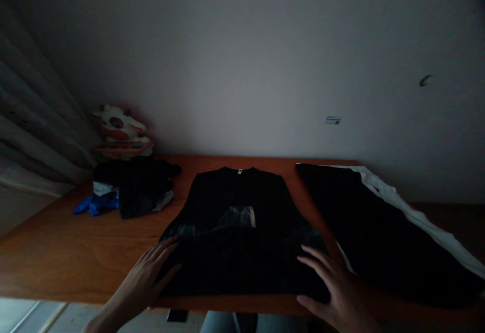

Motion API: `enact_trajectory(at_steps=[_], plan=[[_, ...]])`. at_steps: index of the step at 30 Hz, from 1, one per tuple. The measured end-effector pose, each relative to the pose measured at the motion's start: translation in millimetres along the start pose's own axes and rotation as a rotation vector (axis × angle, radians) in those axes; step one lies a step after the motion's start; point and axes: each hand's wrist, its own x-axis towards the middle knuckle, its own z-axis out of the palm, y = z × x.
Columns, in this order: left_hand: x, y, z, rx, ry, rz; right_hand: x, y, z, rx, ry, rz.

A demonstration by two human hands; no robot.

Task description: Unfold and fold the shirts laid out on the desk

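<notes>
A black shirt [242, 257] lies spread on the wooden table in front of me, its collar with a small white label towards the wall. Part of its printed front shows above a fold that runs across the middle. My left hand [153, 267] rests on the shirt's left edge, fingers stretched out. On the opposite edge, my right hand [324, 282] touches the cloth with its fingers spread. Neither hand grasps anything that I can see.
Left of the shirt sits a heap of dark and blue clothes [136, 186], with a cow-shaped toy [119, 126] behind it. At right, black and white garments [379, 237] lie flat. The wooden table [76, 252] meets the wall; a curtain [34, 105] hangs at left.
</notes>
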Motion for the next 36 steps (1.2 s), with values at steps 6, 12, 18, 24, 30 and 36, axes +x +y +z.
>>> enact_trajectory(at_steps=[6, 12, 18, 24, 30, 36], plan=[[-1, -11, -18.5, -0.252, 0.005, -0.197, -17, 10, 1, 0.019, 0.109, -0.057], [15, -26, -57.0, -0.618, 0.033, -0.399, -14, 25, -24, 0.224, 0.288, 0.262], [43, -18, -78.6, -0.868, 0.291, -0.572, 22, 14, -58, 0.56, 0.389, 0.433], [75, -10, -81.1, -1.184, 0.364, -0.674, 62, 6, -73, 0.809, 0.296, 0.485], [99, -17, -95.5, -1.272, 0.026, -0.629, 86, 3, -100, 0.63, 0.128, 0.4], [85, -42, -77.2, -0.865, -0.06, -0.515, 82, 9, -96, 0.56, -0.079, 0.267]])
